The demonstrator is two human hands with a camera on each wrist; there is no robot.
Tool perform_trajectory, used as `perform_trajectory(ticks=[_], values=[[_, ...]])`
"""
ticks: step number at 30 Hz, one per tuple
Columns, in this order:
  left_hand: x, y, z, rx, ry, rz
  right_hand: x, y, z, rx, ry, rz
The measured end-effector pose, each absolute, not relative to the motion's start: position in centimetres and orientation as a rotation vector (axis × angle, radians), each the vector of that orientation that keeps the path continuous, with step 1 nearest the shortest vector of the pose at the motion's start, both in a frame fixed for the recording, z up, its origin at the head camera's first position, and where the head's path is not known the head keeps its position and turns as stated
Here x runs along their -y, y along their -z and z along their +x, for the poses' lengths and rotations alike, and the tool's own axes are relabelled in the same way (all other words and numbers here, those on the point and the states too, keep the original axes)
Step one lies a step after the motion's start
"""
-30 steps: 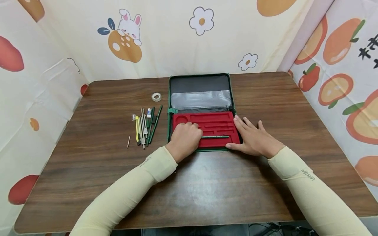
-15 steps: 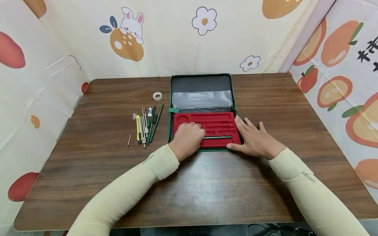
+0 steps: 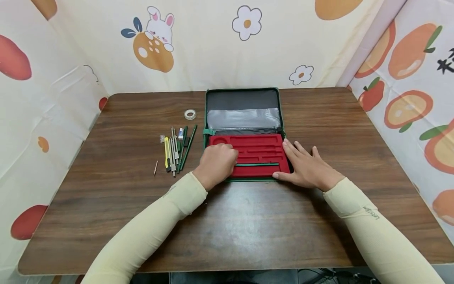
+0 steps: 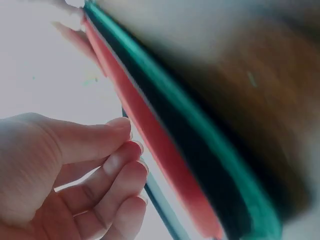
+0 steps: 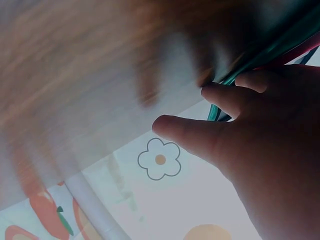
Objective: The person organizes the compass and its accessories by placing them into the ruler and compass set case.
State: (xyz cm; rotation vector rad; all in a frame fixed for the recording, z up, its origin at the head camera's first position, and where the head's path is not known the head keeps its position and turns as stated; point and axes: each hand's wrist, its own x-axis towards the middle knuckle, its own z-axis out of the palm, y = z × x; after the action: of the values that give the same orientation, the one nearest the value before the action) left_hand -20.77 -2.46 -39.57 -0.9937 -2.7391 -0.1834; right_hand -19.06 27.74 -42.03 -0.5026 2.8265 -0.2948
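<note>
A dark green pencil (image 3: pixel 257 164) lies lengthwise in the lower part of a red moulded tray (image 3: pixel 262 139), inside an open green zip case (image 3: pixel 241 99). My left hand (image 3: pixel 218 163) is over the tray's left side. Its thumb and curled fingertips meet at the pencil, which shows on both sides of them in the left wrist view; how firmly they pinch it is hard to see. My right hand (image 3: pixel 306 167) rests with spread fingers along the tray's right edge, thumb at the lower right corner. It holds nothing.
Left of the case lie a yellow utility knife (image 3: pixel 167 153), grey metal drawing tools (image 3: pixel 172 156), green pencils (image 3: pixel 189 146), an eraser (image 3: pixel 181 134) and a small thin stick (image 3: pixel 155 168). A roll of tape (image 3: pixel 190 114) is behind them. Printed curtains surround the wooden table (image 3: pixel 248 228).
My left hand has slid left along the pencil, baring more of its length. The pencil stays nearly in place in the tray. My right hand has stayed at the tray's edge.
</note>
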Motion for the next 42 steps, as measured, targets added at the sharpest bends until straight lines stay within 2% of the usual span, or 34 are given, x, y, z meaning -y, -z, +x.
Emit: perform_trajectory(ticks=[11, 20, 31, 42], values=[[8.3, 39.2, -23.1, 2.828, 0.211, -0.734, -27.8, 42.1, -19.0, -2.823, 0.29, -0.492], [12.6, 39.7, -23.6, 2.925, 0.196, -0.555, -27.7, 41.9, -19.1, -2.835, 0.275, -0.512], [13.6, 39.8, -24.0, 2.935, 0.102, -0.419, -27.7, 41.9, -19.0, -2.838, 0.285, -0.51], [13.5, 39.8, -24.2, 3.013, 0.053, -0.41, -27.8, 41.9, -18.9, -2.84, 0.284, -0.504]])
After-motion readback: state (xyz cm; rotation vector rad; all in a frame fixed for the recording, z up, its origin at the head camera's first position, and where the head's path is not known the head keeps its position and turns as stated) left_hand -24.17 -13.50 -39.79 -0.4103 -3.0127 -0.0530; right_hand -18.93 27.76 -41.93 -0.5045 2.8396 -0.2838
